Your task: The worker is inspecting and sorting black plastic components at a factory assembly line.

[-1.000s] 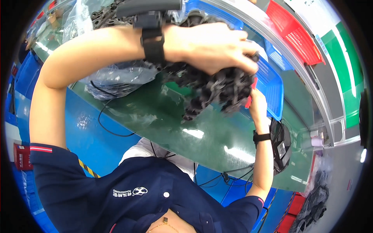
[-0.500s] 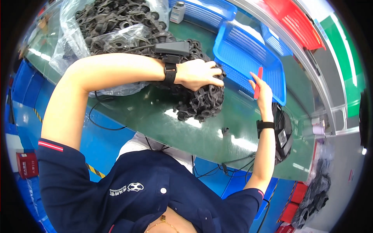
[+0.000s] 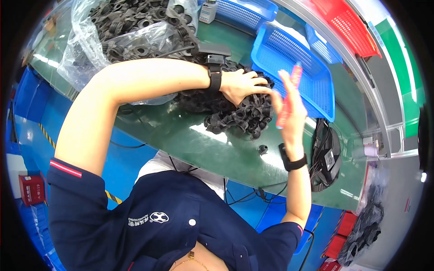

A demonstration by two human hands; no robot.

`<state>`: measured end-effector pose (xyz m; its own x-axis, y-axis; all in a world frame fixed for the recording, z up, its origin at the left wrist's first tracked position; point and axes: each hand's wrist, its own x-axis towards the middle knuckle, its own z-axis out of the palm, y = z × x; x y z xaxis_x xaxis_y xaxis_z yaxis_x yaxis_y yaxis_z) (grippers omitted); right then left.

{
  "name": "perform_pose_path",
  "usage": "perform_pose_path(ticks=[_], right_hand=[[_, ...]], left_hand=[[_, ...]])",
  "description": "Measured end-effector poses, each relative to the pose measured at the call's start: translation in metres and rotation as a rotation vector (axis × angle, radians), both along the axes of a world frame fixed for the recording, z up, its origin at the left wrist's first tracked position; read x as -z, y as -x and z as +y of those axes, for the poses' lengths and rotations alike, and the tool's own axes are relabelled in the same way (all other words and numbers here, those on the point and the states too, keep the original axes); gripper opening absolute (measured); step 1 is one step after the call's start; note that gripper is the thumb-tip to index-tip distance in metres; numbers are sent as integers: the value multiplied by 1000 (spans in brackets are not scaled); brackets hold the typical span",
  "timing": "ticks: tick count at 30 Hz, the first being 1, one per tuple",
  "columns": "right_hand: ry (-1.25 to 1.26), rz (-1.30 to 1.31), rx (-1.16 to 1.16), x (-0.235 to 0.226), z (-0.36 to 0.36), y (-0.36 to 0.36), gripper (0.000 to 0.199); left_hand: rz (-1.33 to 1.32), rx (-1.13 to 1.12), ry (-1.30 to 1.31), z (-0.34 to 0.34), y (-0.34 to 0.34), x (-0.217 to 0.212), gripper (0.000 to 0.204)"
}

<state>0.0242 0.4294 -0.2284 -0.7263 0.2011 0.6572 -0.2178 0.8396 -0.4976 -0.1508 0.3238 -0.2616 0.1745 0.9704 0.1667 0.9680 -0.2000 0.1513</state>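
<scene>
My left hand (image 3: 242, 86) lies over a heap of small black ribbed rubber parts (image 3: 242, 118), its fingers spread and touching the top of the heap. Close by on the right, my right hand (image 3: 294, 114) is closed on a slim red stick-like tool (image 3: 283, 116). Motion blurs that tool, so its exact kind is unclear. One loose rubber part (image 3: 263, 149) sits apart on the green table (image 3: 181, 131), nearer to me than the heap.
Beyond my right hand stands a blue perforated basket (image 3: 289, 56). A clear plastic bag (image 3: 80, 49) full of the same parts lies at the far left. A bottle (image 3: 207, 12) stands at the back. A black backpack-like item (image 3: 326, 158) rests at the right.
My right hand has swung left with the red tool, from the basket's edge to beside the heap. My left hand has shifted slightly right, and the heap's right side has spread that way.
</scene>
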Motion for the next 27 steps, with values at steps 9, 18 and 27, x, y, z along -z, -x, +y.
perform_pose_path(ticks=[9, 18, 27], right_hand=[[-118, -50, -26, 39, -38, 44, 95], [-274, -253, -16, 54, -60, 46, 87], [-309, -307, 64, 63, -48, 44, 87]], left_hand=[[218, -123, 208, -46, 23, -40, 112], [46, -438, 46, -65, 21, -22, 70], [-356, -433, 713, -69, 26, -98, 59]])
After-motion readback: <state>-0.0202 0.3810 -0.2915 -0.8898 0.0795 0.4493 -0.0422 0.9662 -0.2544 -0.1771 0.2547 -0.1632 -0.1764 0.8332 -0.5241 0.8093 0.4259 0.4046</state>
